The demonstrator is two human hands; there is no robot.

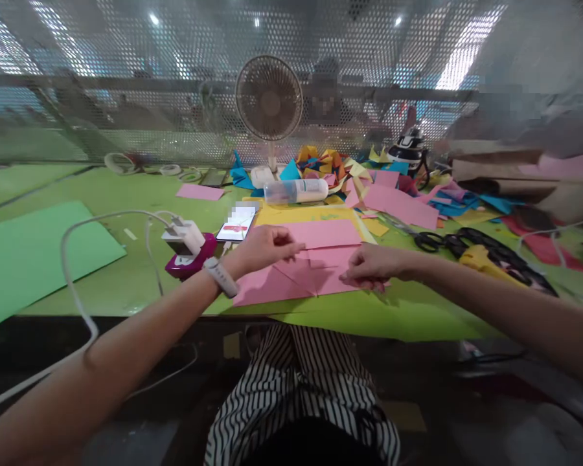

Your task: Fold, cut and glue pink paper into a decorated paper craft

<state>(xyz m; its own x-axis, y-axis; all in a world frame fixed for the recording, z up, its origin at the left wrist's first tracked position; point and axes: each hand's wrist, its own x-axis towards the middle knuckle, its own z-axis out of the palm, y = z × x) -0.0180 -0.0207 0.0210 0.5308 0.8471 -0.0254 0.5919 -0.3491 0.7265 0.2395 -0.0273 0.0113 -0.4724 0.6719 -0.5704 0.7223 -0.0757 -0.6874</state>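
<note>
Facing folded pink paper on green tabletop, middle of frame. My left hand over paper's left part, fingers bent, narrow gap at thumb; my right hand at its right edge, fingers curled in. Cannot tell whether either pinches paper. Lit phone left of center, near purple block; fan upper center; black-handled scissors right of center.

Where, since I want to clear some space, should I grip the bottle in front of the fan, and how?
Probably around the middle of the bottle, coming down from above and the near side. It lies on its side, roughly crosswise, so the long rounded body should suit a wrapping grip, while loose paper scraps crowd it behind and to the right.
</note>
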